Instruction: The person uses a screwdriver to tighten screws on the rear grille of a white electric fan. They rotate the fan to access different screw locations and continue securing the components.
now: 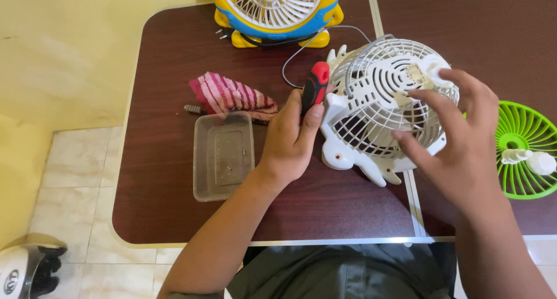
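A clear plastic tub (223, 155) sits on the brown table (168, 73), just to the left of the left hand's fingers. Some small screws lie inside it. Behind the tub is a pink striped cloth (229, 95), close to those fingers too. Far past them, at the back of the table, stands a yellow and blue fan (277, 12).

The left hand (290, 139) has its fingers wrapped tight around a screwdriver with a red and black handle (315, 85). The handle sticks up above the fingers, and its tip is hidden.

Right next to those fingers lies a white fan (380, 110), with its back grille facing up. A thin grey wire (301, 49) runs from it toward the yellow fan.

The right hand (458, 139) is over the white fan. Its fingers are spread apart and touch the grille. To the right of these fingers lies a green fan grille (525, 151) with a white part (531, 160) on it.
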